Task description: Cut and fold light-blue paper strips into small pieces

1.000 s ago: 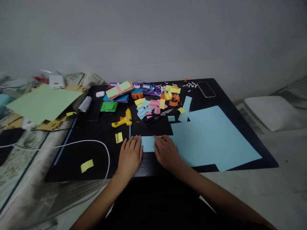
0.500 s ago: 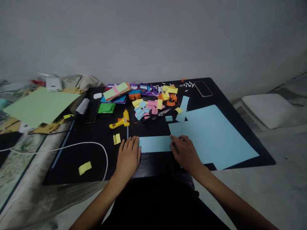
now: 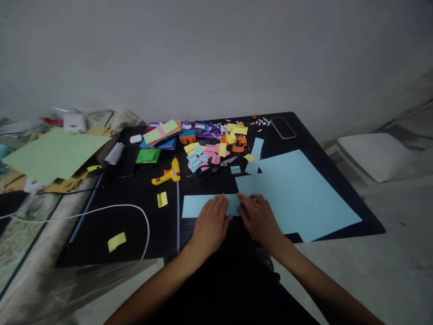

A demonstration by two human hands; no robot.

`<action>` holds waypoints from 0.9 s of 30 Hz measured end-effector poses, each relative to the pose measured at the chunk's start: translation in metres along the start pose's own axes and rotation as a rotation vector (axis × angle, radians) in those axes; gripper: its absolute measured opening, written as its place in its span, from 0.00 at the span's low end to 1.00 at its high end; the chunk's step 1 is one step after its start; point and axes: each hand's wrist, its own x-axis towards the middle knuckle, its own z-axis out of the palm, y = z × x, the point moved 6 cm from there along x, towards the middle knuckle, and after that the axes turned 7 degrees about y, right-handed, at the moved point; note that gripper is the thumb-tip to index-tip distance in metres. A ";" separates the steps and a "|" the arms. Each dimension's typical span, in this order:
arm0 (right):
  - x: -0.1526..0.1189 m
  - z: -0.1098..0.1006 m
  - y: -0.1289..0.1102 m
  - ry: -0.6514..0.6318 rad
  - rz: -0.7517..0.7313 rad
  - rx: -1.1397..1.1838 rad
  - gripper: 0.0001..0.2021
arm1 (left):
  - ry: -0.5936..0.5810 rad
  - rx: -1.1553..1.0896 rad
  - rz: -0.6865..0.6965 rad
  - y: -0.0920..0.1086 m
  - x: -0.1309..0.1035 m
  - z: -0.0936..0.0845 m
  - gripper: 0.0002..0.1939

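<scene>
A light blue paper strip (image 3: 196,206) lies flat near the front edge of the black table. My left hand (image 3: 212,221) rests on the strip with its fingers stretched out. At the strip's right end is my right hand (image 3: 259,219), fingertips touching the paper and thumb a little apart from the fingers. A large light blue sheet (image 3: 304,194) spreads to the right of that hand. Beyond the strip are scissors (image 3: 223,164), a small blue folded piece (image 3: 235,169) and a narrower blue strip (image 3: 255,155).
A yellow glue gun (image 3: 167,174) lies left of centre, near a white cable (image 3: 135,206). Small coloured paper pieces (image 3: 213,153) and a phone (image 3: 283,127) are farther back. A green sheet (image 3: 54,153) lies left; a white stool (image 3: 375,155) stands right.
My left hand has slid right along the blue strip, from its left end to nearer my right hand, uncovering the left end. My right hand stays at about the same place.
</scene>
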 end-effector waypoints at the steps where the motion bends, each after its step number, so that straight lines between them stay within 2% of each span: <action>1: 0.000 -0.001 0.000 -0.007 0.002 -0.002 0.17 | 0.011 -0.002 -0.023 -0.007 -0.003 -0.004 0.24; 7: 0.001 -0.004 0.001 -0.021 -0.001 0.007 0.16 | 0.048 0.117 -0.148 -0.066 -0.033 -0.038 0.24; 10: 0.002 -0.004 0.002 -0.007 -0.021 0.010 0.15 | 0.069 0.197 -0.203 -0.082 -0.044 -0.047 0.25; 14: 0.010 -0.007 -0.004 0.066 -0.044 0.079 0.09 | 0.081 0.233 -0.204 -0.080 -0.047 -0.046 0.26; 17: 0.026 -0.001 -0.027 0.067 -0.052 0.169 0.07 | 0.090 0.240 -0.210 -0.075 -0.044 -0.044 0.26; 19: 0.040 0.013 -0.049 -0.045 -0.046 0.202 0.07 | 0.095 0.242 -0.222 -0.075 -0.044 -0.043 0.26; 21: 0.054 0.031 -0.073 -0.217 -0.075 0.201 0.07 | 0.099 0.246 -0.224 -0.076 -0.044 -0.042 0.26; 23: 0.067 0.043 -0.091 -0.331 -0.073 0.157 0.10 | 0.101 0.249 -0.214 -0.076 -0.046 -0.041 0.25; 27: 0.085 0.051 -0.100 -0.398 0.016 -0.002 0.17 | 0.101 0.233 -0.215 -0.076 -0.047 -0.040 0.24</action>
